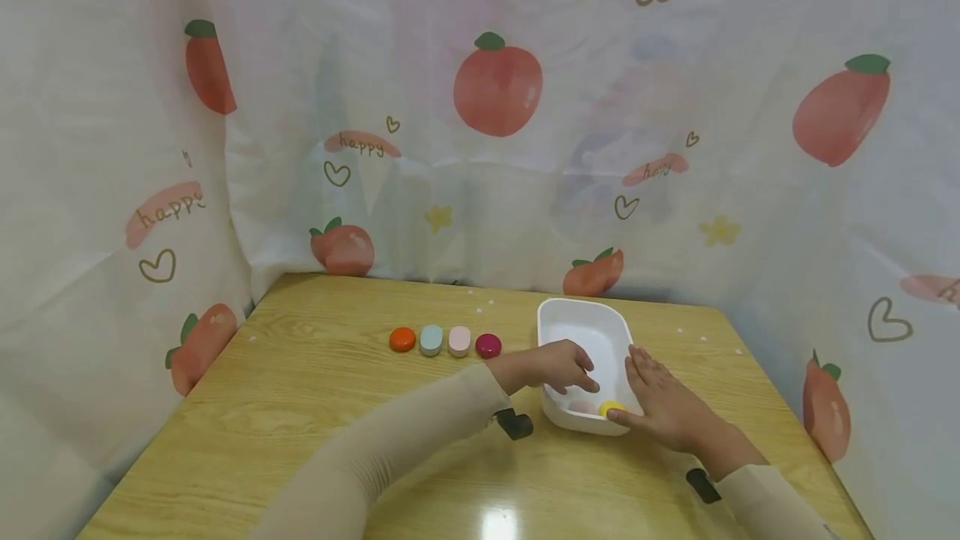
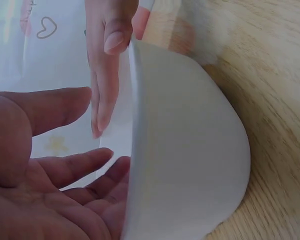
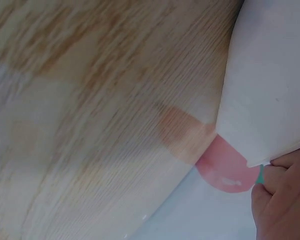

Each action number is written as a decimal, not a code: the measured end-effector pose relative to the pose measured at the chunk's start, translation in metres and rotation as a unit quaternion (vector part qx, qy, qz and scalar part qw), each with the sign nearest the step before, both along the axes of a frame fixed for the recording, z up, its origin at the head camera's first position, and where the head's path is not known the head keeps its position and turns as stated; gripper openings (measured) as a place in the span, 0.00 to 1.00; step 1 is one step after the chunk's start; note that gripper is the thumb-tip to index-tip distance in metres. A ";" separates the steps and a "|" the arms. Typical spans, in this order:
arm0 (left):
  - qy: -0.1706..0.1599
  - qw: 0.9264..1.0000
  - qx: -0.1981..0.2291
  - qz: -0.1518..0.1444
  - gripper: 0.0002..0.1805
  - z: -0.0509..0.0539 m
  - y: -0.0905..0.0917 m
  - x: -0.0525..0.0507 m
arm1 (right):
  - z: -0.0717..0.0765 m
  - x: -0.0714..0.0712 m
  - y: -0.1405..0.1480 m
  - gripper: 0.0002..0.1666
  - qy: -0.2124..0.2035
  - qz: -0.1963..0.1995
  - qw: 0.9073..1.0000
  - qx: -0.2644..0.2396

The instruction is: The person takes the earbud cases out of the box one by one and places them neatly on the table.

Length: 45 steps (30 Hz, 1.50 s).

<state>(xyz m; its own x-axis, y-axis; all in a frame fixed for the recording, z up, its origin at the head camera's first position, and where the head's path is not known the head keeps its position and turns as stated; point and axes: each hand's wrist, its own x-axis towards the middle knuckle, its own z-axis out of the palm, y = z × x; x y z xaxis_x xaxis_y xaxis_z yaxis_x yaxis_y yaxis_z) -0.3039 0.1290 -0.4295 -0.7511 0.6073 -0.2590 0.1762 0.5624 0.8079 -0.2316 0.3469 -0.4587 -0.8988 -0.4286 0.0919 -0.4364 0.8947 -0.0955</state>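
Observation:
A white plastic tub (image 1: pixel 592 315) stands on the table. Over its left rim reaches my left hand (image 1: pixel 558 365), fingers loosely bent above the inside and holding nothing; the left wrist view shows the bare palm and the tub's outer wall (image 2: pixel 185 135). Against the right rim lies my right hand (image 1: pixel 663 402), with straight fingers along the side and the thumb over the edge. Near that thumb, a yellow rounded piece (image 1: pixel 611 408) sits in the tub's near end. Beside it is a pale pink piece (image 1: pixel 582 407), seen dimly.
Left of the tub, small rounded pieces form a row: orange (image 1: pixel 402 339), light blue (image 1: pixel 431 340), pale pink (image 1: pixel 460 342) and dark magenta (image 1: pixel 489 346). A fruit-printed curtain (image 1: pixel 420 190) closes off the wooden table (image 1: pixel 300 390) at the back and sides.

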 end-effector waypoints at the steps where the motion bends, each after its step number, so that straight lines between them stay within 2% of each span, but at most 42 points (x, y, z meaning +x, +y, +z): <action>1: 0.004 1.000 -0.015 -0.003 0.22 0.001 0.002 0.001 | 0.000 0.000 0.000 0.58 0.001 0.000 1.000 0.000; 7: 0.032 0.996 -0.087 -0.017 0.26 0.002 0.010 0.007 | -0.001 -0.001 0.000 0.58 0.002 0.000 1.000 -0.005; 14: 0.048 0.991 -0.119 -0.023 0.28 -0.005 0.017 0.009 | -0.002 -0.001 0.001 0.58 0.011 0.001 1.000 -0.009; 19: 0.039 0.991 -0.123 -0.020 0.28 -0.009 0.021 0.009 | -0.003 -0.001 0.001 0.58 0.012 0.001 1.000 -0.005; 24: 0.046 0.992 -0.113 -0.028 0.27 -0.010 0.023 0.011 | -0.003 -0.001 0.001 0.57 0.012 0.002 1.000 -0.010; 31: 0.054 0.990 -0.123 -0.037 0.26 -0.009 0.025 0.013 | -0.003 -0.001 0.001 0.57 0.005 -0.003 1.000 -0.014; 45: 0.032 0.989 -0.138 -0.052 0.22 -0.014 0.032 0.006 | -0.004 -0.002 0.001 0.57 0.003 -0.005 1.000 -0.013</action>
<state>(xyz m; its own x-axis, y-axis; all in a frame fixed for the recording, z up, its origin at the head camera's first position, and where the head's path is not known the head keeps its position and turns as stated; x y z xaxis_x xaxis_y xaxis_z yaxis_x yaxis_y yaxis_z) -0.2977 0.1607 -0.4433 -0.7092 0.5947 -0.3787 0.2905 0.7359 0.6116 -0.2332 0.3482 -0.4626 -0.9025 -0.4169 0.1080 -0.4279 0.8963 -0.1161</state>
